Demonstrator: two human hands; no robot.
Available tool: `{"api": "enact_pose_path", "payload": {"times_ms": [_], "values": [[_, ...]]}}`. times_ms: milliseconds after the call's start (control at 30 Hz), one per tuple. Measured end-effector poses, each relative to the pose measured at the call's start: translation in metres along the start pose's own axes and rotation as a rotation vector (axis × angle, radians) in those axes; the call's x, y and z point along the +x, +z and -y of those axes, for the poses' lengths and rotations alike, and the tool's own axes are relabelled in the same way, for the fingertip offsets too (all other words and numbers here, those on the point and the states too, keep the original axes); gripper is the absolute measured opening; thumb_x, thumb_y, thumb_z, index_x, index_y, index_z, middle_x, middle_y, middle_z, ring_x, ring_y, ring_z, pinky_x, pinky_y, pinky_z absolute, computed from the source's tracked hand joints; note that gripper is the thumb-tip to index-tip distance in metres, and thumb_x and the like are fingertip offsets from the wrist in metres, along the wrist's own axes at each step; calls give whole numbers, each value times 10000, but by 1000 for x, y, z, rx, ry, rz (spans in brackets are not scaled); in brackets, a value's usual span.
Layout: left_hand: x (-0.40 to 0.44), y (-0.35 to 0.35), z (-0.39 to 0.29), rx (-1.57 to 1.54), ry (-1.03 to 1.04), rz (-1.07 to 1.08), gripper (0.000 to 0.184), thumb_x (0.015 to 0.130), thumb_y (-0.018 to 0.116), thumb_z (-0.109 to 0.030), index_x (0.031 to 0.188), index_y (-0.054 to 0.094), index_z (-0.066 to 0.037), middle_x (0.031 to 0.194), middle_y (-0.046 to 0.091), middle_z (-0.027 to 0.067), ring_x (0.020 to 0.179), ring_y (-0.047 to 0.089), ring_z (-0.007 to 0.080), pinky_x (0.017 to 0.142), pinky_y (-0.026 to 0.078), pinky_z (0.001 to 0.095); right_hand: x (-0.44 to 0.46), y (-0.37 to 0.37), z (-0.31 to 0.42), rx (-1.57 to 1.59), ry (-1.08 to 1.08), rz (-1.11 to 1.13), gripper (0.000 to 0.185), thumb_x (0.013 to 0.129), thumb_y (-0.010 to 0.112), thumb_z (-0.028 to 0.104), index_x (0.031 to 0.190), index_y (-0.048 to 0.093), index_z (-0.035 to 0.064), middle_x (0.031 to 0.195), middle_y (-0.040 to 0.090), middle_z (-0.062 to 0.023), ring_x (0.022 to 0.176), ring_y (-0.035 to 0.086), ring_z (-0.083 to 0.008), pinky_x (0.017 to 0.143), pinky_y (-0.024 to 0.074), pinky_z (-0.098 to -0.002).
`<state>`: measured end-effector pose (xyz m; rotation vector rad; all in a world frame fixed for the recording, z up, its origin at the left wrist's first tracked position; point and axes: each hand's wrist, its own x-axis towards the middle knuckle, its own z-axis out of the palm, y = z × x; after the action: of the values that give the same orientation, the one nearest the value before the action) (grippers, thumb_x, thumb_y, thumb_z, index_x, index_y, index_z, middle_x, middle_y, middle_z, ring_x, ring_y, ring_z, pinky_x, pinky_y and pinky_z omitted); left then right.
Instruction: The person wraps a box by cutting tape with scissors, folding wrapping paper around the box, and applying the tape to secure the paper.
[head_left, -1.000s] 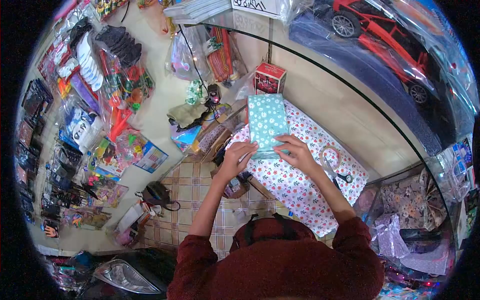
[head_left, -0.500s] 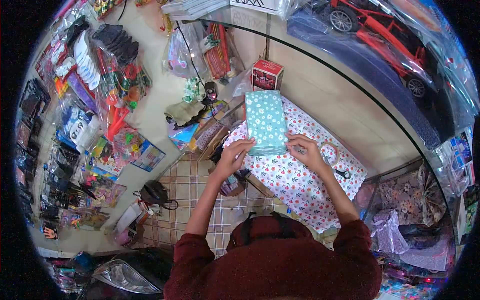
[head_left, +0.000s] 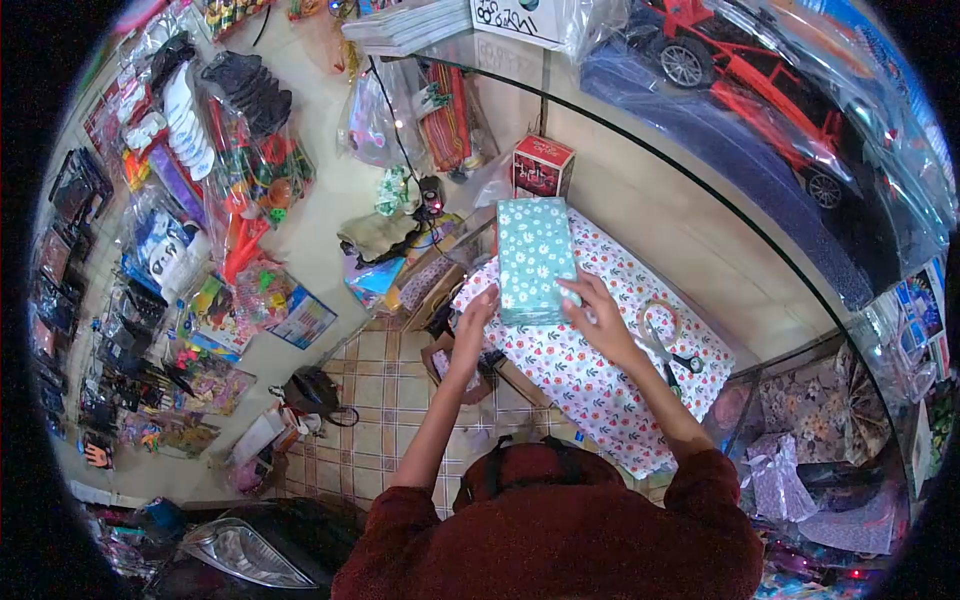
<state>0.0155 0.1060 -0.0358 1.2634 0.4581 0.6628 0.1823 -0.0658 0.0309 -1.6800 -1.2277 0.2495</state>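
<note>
A box wrapped in teal paper with white daisies (head_left: 535,250) lies on a sheet of white floral wrapping paper (head_left: 610,385). My left hand (head_left: 474,325) is just left of the box, fingers stretched out and a little apart from it, holding nothing. At the lower right corner of the box, my right hand (head_left: 598,318) touches the teal paper with spread fingers. To the right of that hand lie a roll of tape (head_left: 660,306) and dark-handled scissors (head_left: 688,364) on the floral sheet.
Behind the wrapped box stands a red box (head_left: 543,167). A glass edge (head_left: 700,180) curves along the right, with a packaged red toy car (head_left: 750,90) beyond it. Bagged goods (head_left: 240,180) cover the left counter. A dark bag (head_left: 312,392) sits lower left.
My left hand has come off the box's lower left corner and moved slightly left. The right hand has shifted onto the lower right corner. More of the scissors shows.
</note>
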Motion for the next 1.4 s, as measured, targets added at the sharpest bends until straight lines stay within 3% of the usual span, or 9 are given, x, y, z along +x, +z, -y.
{"api": "enact_pose_path", "payload": {"times_ms": [300, 467, 567, 667, 767, 867, 1000, 1133, 1400], "values": [[14, 3, -5, 313, 162, -170, 490, 869, 710, -294, 1200, 591, 47, 1120, 642, 109, 1004, 591, 162, 900, 452, 302, -39, 49, 32, -60, -26, -31, 393, 904, 645, 153, 1295, 607, 141, 1033, 391, -145, 901, 476, -230, 839, 434, -340], [24, -7, -25, 349, 97, -28, 507, 848, 727, -325, 1168, 619, 53, 1047, 676, 123, 952, 609, 153, 875, 463, 301, -59, 84, 8, -181, -67, -29, 792, 864, 624, 78, 1525, 188, 74, 1306, 225, -275, 1026, 472, -322, 952, 387, -396], [26, -7, -40, 405, 144, 67, 508, 839, 736, -293, 1209, 609, 30, 1099, 668, 131, 998, 604, 163, 910, 451, 311, -67, 94, 7, -119, 6, -10, 839, 861, 634, 90, 1525, 123, 35, 1329, 194, -295, 1107, 447, -358, 1009, 350, -411], [25, -5, -66, 506, 297, 178, 514, 824, 743, -246, 1257, 596, -11, 1198, 642, 132, 1092, 586, 201, 980, 419, 333, -76, 98, 2, -47, 18, 59, 791, 927, 567, 190, 1519, 69, 25, 1355, 142, -393, 1254, 280, -558, 1055, 316, -490], [32, -16, -75, 608, 427, 321, 531, 812, 740, -200, 1302, 580, -72, 1353, 562, 99, 1298, 467, 273, 1096, 336, 398, -83, 95, 2, -172, -69, 106, 790, 918, 567, 173, 1509, 70, 7, 1372, 126, -384, 1259, 291, -520, 1057, 329, -461], [29, -15, -90, 784, 522, 405, 523, 811, 739, -190, 1301, 585, -91, 1387, 534, 81, 1369, 383, 298, 1126, 302, 437, -75, 80, 6, -38, -66, 85, 647, 902, 581, 156, 1459, 276, 28, 1342, 333, -294, 1191, 431, -429, 1001, 388, -428], [6, -5, -92, 847, 543, 434, 523, 805, 732, -148, 1309, 591, -145, 1420, 504, 58, 1416, 298, 327, 1152, 254, 470, -49, 34, 30, -7, -76, 209, 223, 841, 652, 84, 1063, 659, 82, 893, 618, -75, 874, 598, -289, 811, 454, -394], [-5, -2, -88, 862, 545, 426, 539, 791, 720, -89, 1306, 601, -193, 1455, 466, 36, 1435, 249, 336, 1164, 224, 488, -16, 3, 42, -224, -492, -24, 178, 811, 699, 115, 989, 691, 107, 910, 613, -67, 870, 580, -259, 810, 444, -387], [-10, -1, -72, 909, 590, 302, 514, 778, 718, -63, 1260, 642, -228, 1474, 439, 38, 1445, 201, 368, 1165, 209, 506, 20, -3, 24, -317, -557, 50, 202, 778, 736, 217, 945, 687, 116, 959, 608, -38, 914, 571, -248, 865, 415, -382]]}}
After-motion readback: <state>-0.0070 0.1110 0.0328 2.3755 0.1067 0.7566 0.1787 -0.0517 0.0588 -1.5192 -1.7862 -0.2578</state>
